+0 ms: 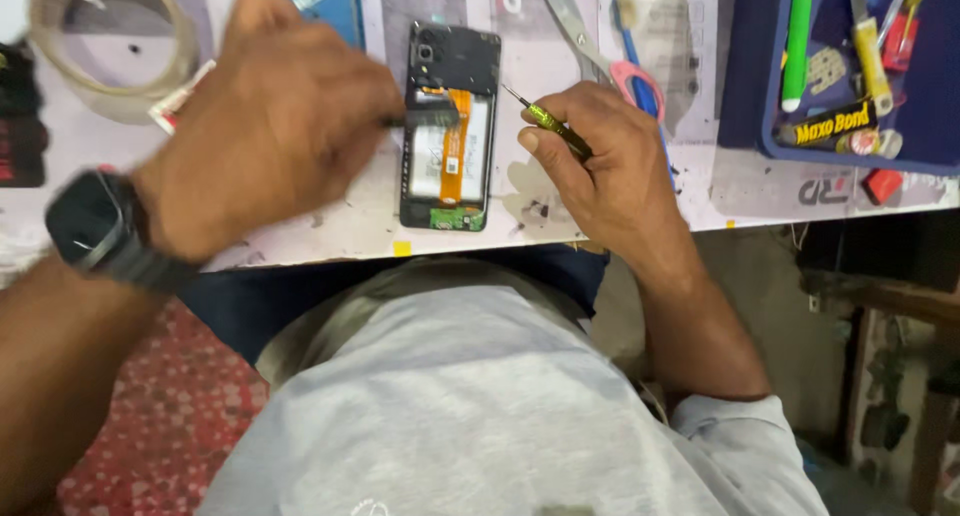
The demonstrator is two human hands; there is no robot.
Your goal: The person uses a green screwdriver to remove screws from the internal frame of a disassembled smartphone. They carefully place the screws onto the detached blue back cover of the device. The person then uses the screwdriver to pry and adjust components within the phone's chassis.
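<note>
- Table (560, 216): pale worn top, stained; carries all items, near edge running across mid-frame.
- Blue tray (745, 96) at 2 o'clock: holds green pen-like tool (797, 36), glue tube (825, 126), assorted small tools.
- Tape roll (110, 46) at 10 o'clock, lying flat, well apart from the work.
- Left hand (275, 116): motion-blurred, wrist wearing dark watch (95, 226); fingers curled at phone's 9 o'clock edge, touching it near the upper part. Whether anything is pinched there: cannot tell.
- Right hand (600, 166): closed around screwdriver, resting on table just beside phone at 3 o'clock.
- Phone (450, 126): centre of table, lying face down, back cover already off. Dark frame, camera block at 12 o'clock end, pale battery in the middle, orange flex ribbon (459, 146) running lengthwise over it, small green board at 6 o'clock end.
- Scissors (600, 46) with pink handle at 1 o'clock, partly behind right hand.
- Screwdriver (550, 126): yellow-green handle, thin tip pointing toward 10 o'clock, close to phone's upper right edge, not touching a screw.
- Progress, judged: opened and internals exposed; battery, ribbon and boards in place, so interior work largely left.
</note>
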